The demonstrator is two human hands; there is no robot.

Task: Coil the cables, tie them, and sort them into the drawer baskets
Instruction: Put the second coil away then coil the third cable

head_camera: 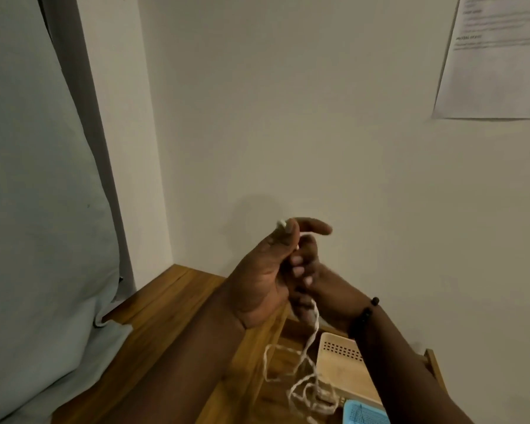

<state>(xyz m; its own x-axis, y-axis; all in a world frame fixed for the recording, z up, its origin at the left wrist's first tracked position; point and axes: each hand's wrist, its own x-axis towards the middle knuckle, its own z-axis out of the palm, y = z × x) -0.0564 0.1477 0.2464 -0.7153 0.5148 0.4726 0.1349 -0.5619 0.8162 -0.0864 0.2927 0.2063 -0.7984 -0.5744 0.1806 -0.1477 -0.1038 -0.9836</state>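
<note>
Above an open wooden drawer (172, 304), the left hand (263, 270) pinches a white cable (311, 328) end upright while the right hand (312, 270) grips the cable below, apparently to coil it; slack dangles over beige (343, 365) and blue (364, 413) baskets.

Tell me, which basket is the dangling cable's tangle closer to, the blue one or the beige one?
The blue basket: the white cable bunches right beside it; the beige basket sits farther back.
</note>
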